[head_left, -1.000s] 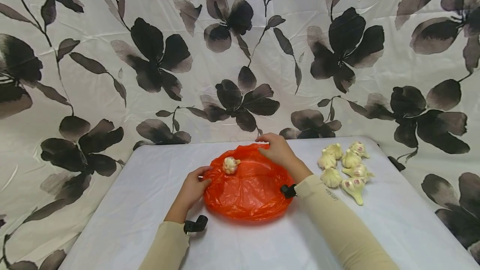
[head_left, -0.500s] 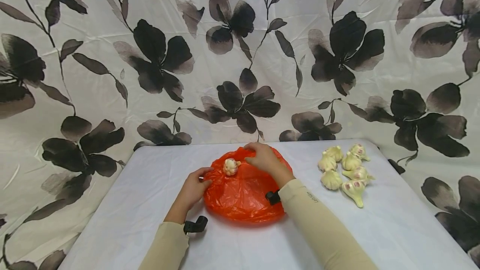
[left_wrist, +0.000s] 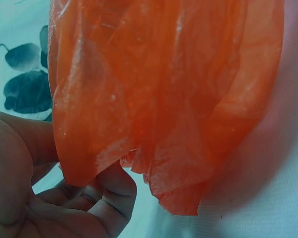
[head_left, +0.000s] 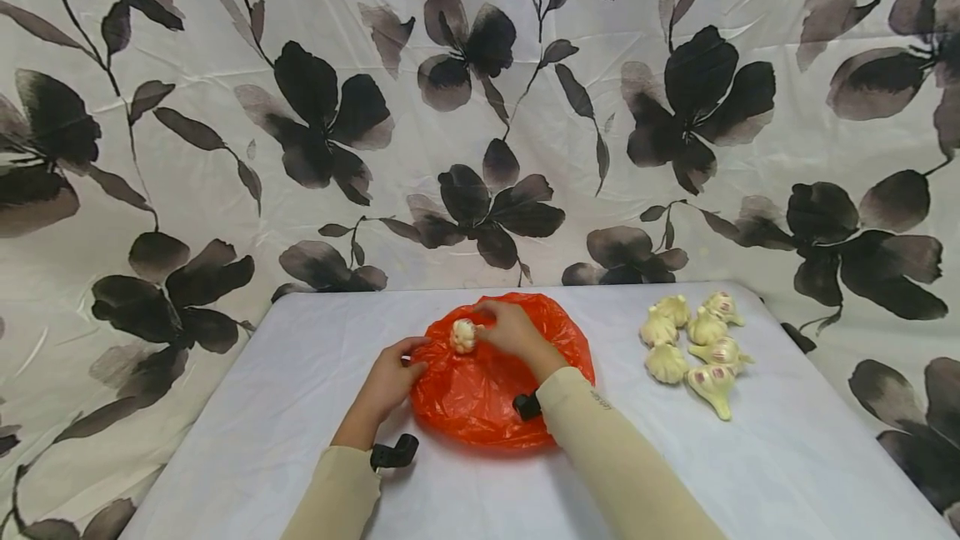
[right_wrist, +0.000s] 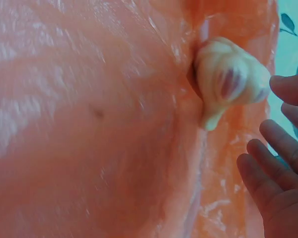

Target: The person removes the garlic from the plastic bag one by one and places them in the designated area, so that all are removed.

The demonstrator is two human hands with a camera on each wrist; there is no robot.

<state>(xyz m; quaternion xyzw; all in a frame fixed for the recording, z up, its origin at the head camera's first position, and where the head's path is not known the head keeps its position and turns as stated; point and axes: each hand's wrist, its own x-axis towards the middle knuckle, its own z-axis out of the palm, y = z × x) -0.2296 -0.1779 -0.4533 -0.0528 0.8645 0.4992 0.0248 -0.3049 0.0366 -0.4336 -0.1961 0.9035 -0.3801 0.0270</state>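
A red plastic bag (head_left: 517,411) lies spread in a rounded heap on the white-covered table. On its far left part sits a garlic bulb (head_left: 463,337), stem pointing right. My left hand (head_left: 390,373) holds the bag's left edge; the left wrist view shows the thin plastic (left_wrist: 159,89) between thumb and curled fingers (left_wrist: 116,186). Over the bag, my right hand (head_left: 510,330) reaches in from the right, fingertips right at the bulb. In the right wrist view its fingers (right_wrist: 260,181) are loosely extended beside the garlic (right_wrist: 228,74), not wrapped round it.
Several more garlic bulbs (head_left: 666,363) are grouped at the table's right rear, one with its long stem (head_left: 720,407) toward the front. A floral cloth (head_left: 495,215) hangs behind the table's far edge. Each wrist carries a small black camera (head_left: 395,451).
My right hand has moved left from the bag's far right rim to the garlic bulb. The left hand stays at the bag's left edge, and the bulb keeps its place.
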